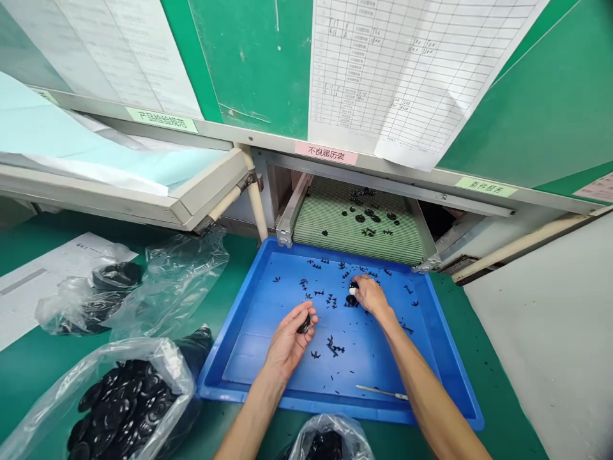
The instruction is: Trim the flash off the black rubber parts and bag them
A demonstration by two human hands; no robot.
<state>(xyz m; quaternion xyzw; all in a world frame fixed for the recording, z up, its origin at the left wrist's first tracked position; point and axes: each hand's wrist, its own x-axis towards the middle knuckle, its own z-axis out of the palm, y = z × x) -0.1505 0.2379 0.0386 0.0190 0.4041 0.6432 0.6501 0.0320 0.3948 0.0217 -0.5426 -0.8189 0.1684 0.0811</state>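
My left hand point(291, 338) is closed around a small black round disc point(303, 324), held above the blue tray point(268, 388). My right hand point(370, 294) reaches to the far part of that tray. Its fingers close on a black round part point(354, 285), with something white point(353, 292) at the fingertips that I cannot make out clearly. Just below those fingers lies another black disc point(352, 299). Small branched black plastic scraps point(331, 345) are scattered over the tray floor around both hands.
Behind the tray, a green conveyor belt point(320, 217) carries black discs and scraps. A thin white-handled tool point(382, 391) lies near the tray's front. Clear bags of black discs stand at left point(119, 409) and front point(330, 444). A slanted paper shelf point(191, 198) overhangs the upper left.
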